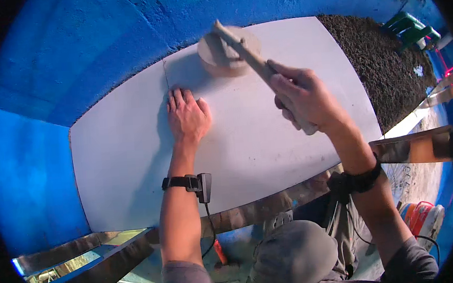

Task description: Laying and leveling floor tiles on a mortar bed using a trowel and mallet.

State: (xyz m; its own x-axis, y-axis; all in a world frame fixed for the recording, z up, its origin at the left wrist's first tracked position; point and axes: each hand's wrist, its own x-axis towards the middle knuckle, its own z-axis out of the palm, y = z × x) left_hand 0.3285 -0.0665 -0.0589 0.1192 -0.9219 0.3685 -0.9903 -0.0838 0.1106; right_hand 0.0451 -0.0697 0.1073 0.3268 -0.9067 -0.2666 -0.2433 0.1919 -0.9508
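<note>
My left hand (pixel 188 115) lies flat, fingers stretched out, on a large white tile (pixel 274 143) near the seam with a second white tile (pixel 117 149) to its left. Wrapped round the wooden handle of a mallet (pixel 227 57), my right hand (pixel 307 94) is closed at the right. The mallet's wide, round, pale head is slightly blurred. It is over the far part of the tile, ahead and to the right of my left hand; whether it touches the surface I cannot tell.
Blue walls (pixel 88 46) border the tiles at the far side and left. Dark, crumbly mortar (pixel 362 53) lies at the right, with a green device (pixel 408 29) at its far corner and red light lines nearby. Beams (pixel 421 146) run along the near side. A white bucket (pixel 431 219) stands lower right.
</note>
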